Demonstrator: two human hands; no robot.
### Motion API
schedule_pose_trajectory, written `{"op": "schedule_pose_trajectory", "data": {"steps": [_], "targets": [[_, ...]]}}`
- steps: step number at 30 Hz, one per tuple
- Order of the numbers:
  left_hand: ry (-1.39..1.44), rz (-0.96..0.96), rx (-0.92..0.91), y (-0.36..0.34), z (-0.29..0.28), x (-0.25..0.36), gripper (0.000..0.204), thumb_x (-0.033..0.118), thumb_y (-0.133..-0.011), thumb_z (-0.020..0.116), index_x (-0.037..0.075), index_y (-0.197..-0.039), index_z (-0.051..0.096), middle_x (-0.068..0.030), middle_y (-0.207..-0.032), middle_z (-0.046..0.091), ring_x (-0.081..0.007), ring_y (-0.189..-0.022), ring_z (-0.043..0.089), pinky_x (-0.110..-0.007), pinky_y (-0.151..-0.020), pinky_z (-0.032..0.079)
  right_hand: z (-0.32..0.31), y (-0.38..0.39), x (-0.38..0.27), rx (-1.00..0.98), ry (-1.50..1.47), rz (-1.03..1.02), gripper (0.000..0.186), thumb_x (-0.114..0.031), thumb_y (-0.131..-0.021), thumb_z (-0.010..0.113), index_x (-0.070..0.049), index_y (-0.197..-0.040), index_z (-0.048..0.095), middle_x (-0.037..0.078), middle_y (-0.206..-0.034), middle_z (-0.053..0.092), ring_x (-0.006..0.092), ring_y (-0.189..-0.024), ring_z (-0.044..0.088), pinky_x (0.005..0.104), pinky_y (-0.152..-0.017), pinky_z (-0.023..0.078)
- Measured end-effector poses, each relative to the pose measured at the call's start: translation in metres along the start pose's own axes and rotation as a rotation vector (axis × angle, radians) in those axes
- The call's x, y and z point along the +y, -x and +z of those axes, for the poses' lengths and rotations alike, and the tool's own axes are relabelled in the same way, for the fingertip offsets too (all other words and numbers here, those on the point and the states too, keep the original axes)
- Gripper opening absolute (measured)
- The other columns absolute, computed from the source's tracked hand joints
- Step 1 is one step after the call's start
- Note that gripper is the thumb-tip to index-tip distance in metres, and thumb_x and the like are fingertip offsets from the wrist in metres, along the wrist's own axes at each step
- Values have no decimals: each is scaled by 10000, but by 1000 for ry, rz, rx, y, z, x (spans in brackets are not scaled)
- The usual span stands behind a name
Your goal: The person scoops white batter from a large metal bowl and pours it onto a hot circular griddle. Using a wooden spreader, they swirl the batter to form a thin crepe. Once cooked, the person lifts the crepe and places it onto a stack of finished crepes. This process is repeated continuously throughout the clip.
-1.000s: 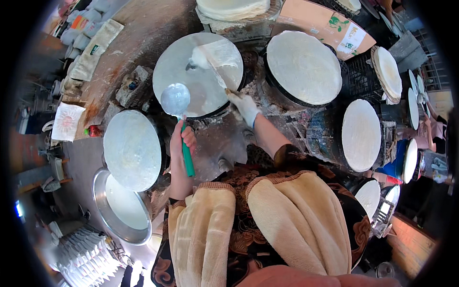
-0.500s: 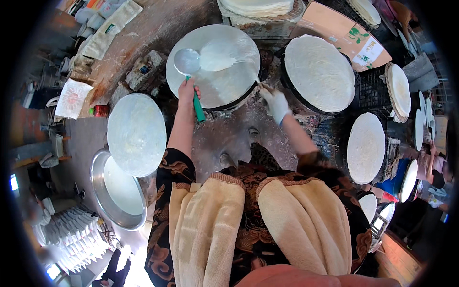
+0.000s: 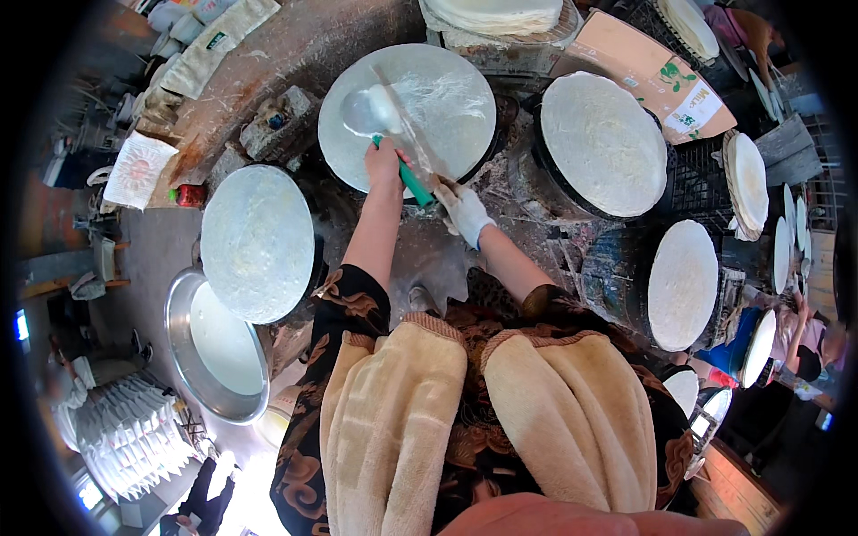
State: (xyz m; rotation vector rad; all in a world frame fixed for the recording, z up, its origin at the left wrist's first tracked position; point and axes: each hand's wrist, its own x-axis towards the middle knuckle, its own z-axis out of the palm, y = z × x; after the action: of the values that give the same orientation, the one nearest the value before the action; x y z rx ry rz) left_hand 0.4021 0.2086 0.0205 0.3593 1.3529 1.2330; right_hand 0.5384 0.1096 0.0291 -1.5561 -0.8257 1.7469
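My left hand (image 3: 384, 164), bare, is closed round the green handle of a metal ladle (image 3: 357, 118). The ladle's bowl is over the left part of a round griddle (image 3: 458, 154). A long thin spreader (image 3: 408, 122) slants across that griddle, its far end beside the bowl. My right hand (image 3: 466, 214), in a white glove, grips the spreader's near end at the griddle's front edge. White batter (image 3: 380, 105) gathers between the bowl and the spreader; thin streaks lie to the right.
Other round griddles bear pale sheets: one to the left (image 3: 256, 241), two to the right (image 3: 603, 143) (image 3: 683, 284). A metal basin (image 3: 179, 338) of white liquid stands at left. A cardboard box (image 3: 617, 55) and stacked sheets (image 3: 492, 14) lie behind. Another person (image 3: 795, 335) is at far right.
My right hand has moved left, bringing the spreader across the griddle up to the ladle. The batter pool has thinned into streaks. My left hand and ladle have shifted slightly right.
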Motion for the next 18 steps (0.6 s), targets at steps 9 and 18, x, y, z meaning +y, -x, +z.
{"op": "schedule_pose_trajectory", "data": {"steps": [9, 18], "targets": [[204, -256, -383, 40, -44, 60, 502, 431, -926, 506, 194, -531, 306, 45, -432, 304, -91, -373, 332, -225, -357, 253, -43, 2, 13, 114, 350, -293, 444, -333, -928, 502, -67, -1281, 534, 119, -849, 637, 186, -760, 606, 276, -663, 469], [262, -327, -488, 90, -47, 71, 416, 329, -976, 457, 174, -599, 374, 57, -461, 290, -65, -343, 281, -212, -296, 254, -39, 69, 7, 150, 568, -227, 471, -421, -855, 518, -86, -1174, 606, 228, -1048, 634, 346, -992, 614, 396, -865, 465]]}}
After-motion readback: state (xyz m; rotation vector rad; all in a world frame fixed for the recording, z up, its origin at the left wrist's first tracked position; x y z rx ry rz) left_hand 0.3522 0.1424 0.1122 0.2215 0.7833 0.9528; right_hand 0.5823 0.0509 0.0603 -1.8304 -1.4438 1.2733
